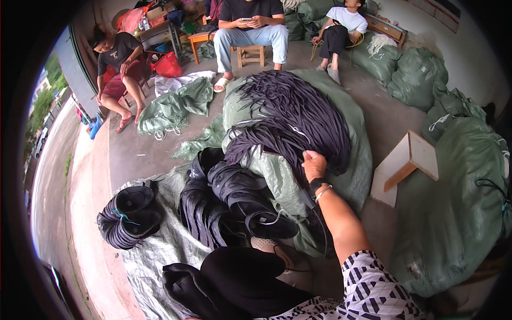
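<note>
Head view: apparently picking through dark strips (304, 106) heaped on green sacking (357, 114).
Right hand (314, 166) curled in at their near edge, any hold unclear; left hand unseen; separating one likely wants a fine pinch.

Looks down and forward from head height, fisheye-wide, near the right hand (314, 165), out across the floor (130, 164).

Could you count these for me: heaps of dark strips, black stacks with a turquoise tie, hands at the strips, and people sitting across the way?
Heap of dark strips: 1
Turquoise-tied black stack: 1
Right hand at the strips: 1
Seated people: 3
Total: 6
</note>
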Action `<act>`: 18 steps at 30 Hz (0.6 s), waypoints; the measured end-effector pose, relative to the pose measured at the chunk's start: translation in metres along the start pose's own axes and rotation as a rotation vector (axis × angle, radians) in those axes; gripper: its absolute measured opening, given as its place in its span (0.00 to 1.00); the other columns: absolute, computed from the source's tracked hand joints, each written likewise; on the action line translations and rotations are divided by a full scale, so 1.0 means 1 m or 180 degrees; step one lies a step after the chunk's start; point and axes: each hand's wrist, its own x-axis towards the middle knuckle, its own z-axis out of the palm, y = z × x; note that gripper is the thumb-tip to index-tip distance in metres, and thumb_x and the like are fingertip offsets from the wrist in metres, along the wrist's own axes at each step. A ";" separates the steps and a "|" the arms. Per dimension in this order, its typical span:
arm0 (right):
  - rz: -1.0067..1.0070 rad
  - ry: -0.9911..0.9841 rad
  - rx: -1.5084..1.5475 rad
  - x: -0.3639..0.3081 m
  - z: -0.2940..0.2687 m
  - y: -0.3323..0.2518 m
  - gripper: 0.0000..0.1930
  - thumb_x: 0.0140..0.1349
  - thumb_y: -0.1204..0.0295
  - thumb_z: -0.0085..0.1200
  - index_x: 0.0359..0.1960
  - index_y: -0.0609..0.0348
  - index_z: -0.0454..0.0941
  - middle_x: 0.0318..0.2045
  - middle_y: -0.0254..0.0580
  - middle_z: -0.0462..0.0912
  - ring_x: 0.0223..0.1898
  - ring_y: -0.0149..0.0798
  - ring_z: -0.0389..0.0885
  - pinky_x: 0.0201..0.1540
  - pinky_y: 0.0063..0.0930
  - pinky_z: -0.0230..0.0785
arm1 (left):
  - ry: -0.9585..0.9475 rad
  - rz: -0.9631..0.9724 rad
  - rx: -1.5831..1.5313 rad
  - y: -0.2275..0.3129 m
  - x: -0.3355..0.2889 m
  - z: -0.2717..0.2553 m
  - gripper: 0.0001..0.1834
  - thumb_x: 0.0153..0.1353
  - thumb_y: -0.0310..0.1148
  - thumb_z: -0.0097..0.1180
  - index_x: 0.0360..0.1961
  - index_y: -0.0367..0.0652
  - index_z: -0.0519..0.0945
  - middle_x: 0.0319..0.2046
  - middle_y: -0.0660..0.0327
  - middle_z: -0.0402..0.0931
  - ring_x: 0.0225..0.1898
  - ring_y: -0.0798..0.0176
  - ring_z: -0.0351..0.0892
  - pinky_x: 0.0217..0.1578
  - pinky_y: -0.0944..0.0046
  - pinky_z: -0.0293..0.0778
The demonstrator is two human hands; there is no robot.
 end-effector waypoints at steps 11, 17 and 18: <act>-0.0369 -0.2220 0.0691 -0.035 -0.002 -0.043 0.09 0.57 0.70 0.54 0.27 0.64 0.75 0.19 0.38 0.79 0.18 0.31 0.78 0.20 0.26 0.66 | 0.0091 0.0016 0.0341 0.001 -0.002 0.005 0.10 0.66 0.33 0.45 0.38 0.39 0.76 0.22 0.65 0.73 0.26 0.72 0.71 0.30 0.73 0.67; -0.0794 -0.1784 -0.0760 0.004 0.084 -0.023 0.06 0.55 0.71 0.52 0.26 0.61 0.76 0.19 0.33 0.77 0.19 0.29 0.75 0.23 0.25 0.65 | 0.0273 -0.0169 0.0432 0.011 0.003 0.008 0.10 0.66 0.33 0.44 0.37 0.39 0.76 0.21 0.65 0.72 0.24 0.71 0.70 0.29 0.72 0.66; -0.0725 -0.1661 -0.0467 0.019 0.090 -0.020 0.05 0.55 0.73 0.50 0.25 0.61 0.76 0.18 0.35 0.76 0.18 0.30 0.74 0.23 0.25 0.65 | 0.0287 -0.0132 0.0395 0.012 0.003 0.009 0.10 0.66 0.33 0.44 0.37 0.39 0.76 0.21 0.64 0.73 0.24 0.71 0.70 0.29 0.72 0.66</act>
